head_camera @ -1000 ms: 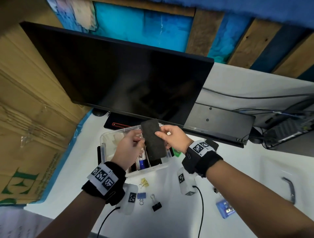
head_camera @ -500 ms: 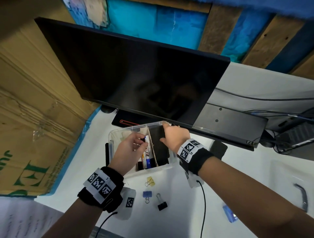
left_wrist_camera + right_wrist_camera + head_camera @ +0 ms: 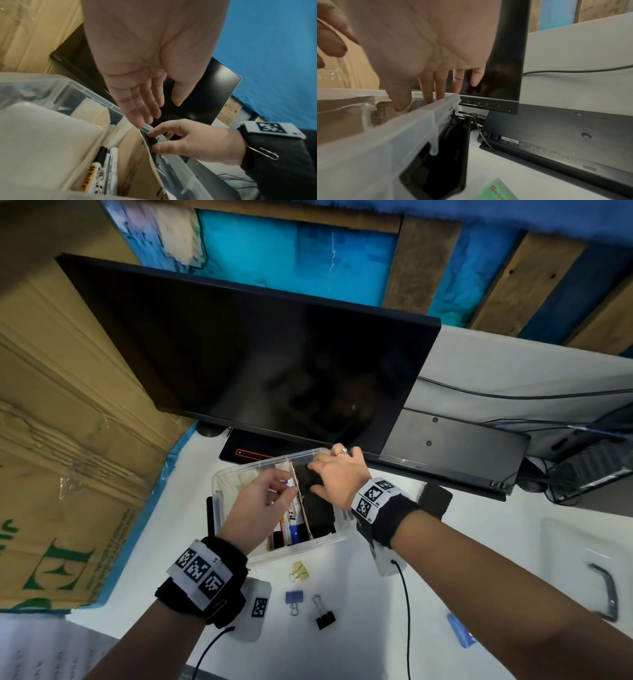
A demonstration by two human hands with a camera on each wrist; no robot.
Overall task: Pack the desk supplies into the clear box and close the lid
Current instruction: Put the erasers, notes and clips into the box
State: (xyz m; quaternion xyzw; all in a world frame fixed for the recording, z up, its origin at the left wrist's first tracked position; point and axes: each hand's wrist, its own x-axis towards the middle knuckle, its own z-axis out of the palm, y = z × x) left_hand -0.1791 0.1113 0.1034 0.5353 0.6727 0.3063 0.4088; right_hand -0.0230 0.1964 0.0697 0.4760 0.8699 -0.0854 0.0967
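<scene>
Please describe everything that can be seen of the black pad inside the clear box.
The black pad is a long, flat, dark rectangle that looks like soft foam or felt. It stands on edge in the rightmost compartment of the clear box, between a cardboard divider and the box's right wall. The right hand presses on its far end with thumb and fingers. Its near end shows uncovered.

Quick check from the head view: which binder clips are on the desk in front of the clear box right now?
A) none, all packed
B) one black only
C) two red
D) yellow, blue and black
D: a yellow binder clip, a blue binder clip and a black binder clip lie on the white desk, outside the clear box.
</scene>
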